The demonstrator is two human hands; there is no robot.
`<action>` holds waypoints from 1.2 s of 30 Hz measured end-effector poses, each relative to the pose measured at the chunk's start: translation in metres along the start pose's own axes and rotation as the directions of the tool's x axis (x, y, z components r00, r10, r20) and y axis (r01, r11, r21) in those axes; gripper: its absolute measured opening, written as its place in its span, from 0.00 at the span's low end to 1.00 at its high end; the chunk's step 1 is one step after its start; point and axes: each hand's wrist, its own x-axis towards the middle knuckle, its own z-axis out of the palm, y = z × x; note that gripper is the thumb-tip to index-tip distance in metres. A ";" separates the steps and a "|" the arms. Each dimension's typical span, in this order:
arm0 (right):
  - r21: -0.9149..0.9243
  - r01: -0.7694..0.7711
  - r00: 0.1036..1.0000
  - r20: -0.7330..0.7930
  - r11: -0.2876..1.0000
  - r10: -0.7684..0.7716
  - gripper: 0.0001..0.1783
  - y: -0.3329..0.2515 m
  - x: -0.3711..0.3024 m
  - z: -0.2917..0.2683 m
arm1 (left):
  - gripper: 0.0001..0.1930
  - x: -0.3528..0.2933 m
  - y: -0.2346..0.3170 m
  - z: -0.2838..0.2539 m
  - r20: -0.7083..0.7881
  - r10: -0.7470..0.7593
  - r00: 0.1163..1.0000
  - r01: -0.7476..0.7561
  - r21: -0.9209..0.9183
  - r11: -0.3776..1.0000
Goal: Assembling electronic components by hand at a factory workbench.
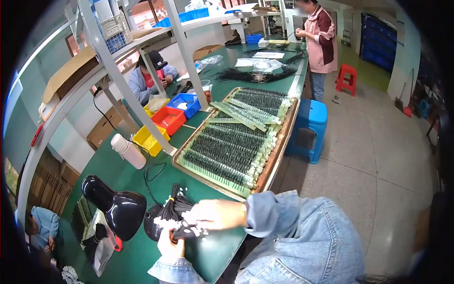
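Observation:
A bundle of black wires [178, 204] with small white connectors [169, 223] lies on the green table near me, a yellow tie round part of it. My left hand [170, 245] is closed round the lower end of wires, just below the white connectors. Over the bundle's right side reaches my right hand [220, 214], its fingers bent down among the white ends; its fingertips are partly hidden, and what they grip cannot be made out. Beside the bundle, to the left, stands a black desk lamp [116, 208].
A large tray [227, 193] of green strips with black wires fills the table beyond. Yellow [150, 140], red [169, 119] and blue bins [187, 104] and a pink flask [128, 151] stand left. Blue [309, 125] and red stools [346, 78] are right. Co-workers are nearby.

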 end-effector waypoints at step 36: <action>-0.458 -0.136 0.974 -0.225 0.879 0.033 0.23 0.023 0.047 -0.008 | 0.23 -0.063 0.013 -0.053 -0.168 -0.332 0.928 -0.059 -0.948 0.314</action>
